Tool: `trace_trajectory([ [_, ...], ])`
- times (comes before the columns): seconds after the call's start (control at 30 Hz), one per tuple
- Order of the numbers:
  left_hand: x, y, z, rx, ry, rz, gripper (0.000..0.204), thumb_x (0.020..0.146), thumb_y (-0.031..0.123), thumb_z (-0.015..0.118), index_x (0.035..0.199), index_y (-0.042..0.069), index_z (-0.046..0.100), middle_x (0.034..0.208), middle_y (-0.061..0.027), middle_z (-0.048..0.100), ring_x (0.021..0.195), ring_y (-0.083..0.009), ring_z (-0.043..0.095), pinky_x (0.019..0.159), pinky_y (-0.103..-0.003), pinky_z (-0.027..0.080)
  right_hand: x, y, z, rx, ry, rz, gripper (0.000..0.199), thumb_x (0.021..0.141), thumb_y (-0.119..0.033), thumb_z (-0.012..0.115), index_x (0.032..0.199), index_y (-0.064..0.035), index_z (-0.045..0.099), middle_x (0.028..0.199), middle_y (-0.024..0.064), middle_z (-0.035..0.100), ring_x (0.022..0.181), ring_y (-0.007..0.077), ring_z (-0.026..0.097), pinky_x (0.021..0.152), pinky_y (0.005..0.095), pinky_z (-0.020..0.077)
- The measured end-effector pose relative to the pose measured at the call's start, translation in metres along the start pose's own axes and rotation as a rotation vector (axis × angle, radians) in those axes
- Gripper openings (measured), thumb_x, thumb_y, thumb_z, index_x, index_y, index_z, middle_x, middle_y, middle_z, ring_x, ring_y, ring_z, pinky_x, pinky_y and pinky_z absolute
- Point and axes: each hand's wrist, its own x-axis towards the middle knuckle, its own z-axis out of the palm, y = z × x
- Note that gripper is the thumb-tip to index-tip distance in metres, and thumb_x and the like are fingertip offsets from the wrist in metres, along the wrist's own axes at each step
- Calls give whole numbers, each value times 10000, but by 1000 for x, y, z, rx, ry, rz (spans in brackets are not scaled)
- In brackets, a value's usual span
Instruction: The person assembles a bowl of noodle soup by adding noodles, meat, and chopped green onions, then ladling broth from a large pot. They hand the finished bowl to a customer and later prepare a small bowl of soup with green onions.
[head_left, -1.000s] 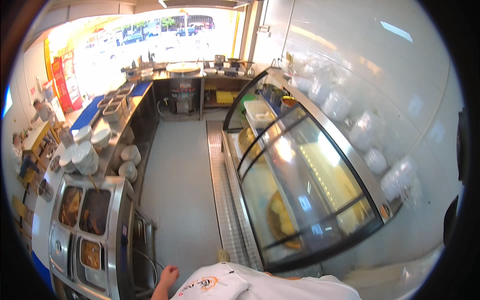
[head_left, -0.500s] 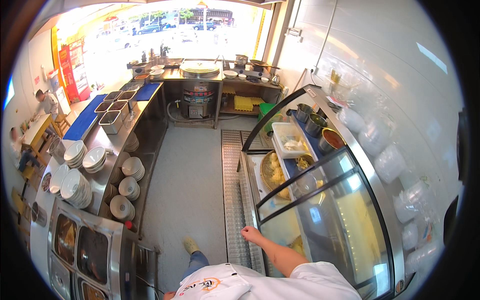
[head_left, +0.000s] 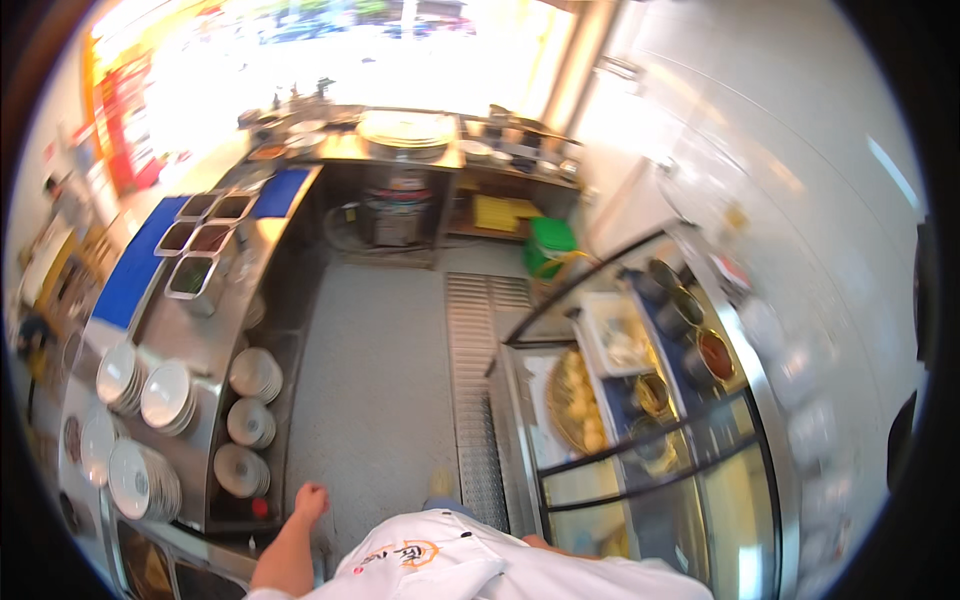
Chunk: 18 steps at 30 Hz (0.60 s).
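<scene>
My left hand (head_left: 313,499) hangs in front of me over the grey floor, to the right of the stacked bowls on the shelf. Its fingers look loosely curled, and I see nothing in them. Nearest to it is a stack of white bowls (head_left: 240,470) on the lower shelf, a little apart from the hand. Of my right arm only a bit of forearm (head_left: 545,545) shows beside the white shirt; the right hand is out of sight. One shoe (head_left: 441,484) steps forward on the floor.
A steel counter (head_left: 150,320) on the left bears bowl stacks and food pans (head_left: 192,275). At right stands a glass display case (head_left: 600,490) with a basket of pale food (head_left: 577,400) and pots. A metal floor grate (head_left: 475,370) runs beside it. A green bin (head_left: 550,245) stands farther ahead.
My left hand has swung forward into view, while my right hand has dropped back out of sight. The whole view has shifted and blurred as I walk ahead.
</scene>
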Motion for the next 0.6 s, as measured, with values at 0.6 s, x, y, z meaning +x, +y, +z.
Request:
trace_trajectory([
  [0.6,269,240,-7,-422,402,-204,224,874,103,605,1086,32,621,919,-80,677,742,-170,660,610,-307,529,538,-278,-540,461,185,36,158,820,-129,576,708,-38,640,623,88,612,552,189,589,488,334,483],
])
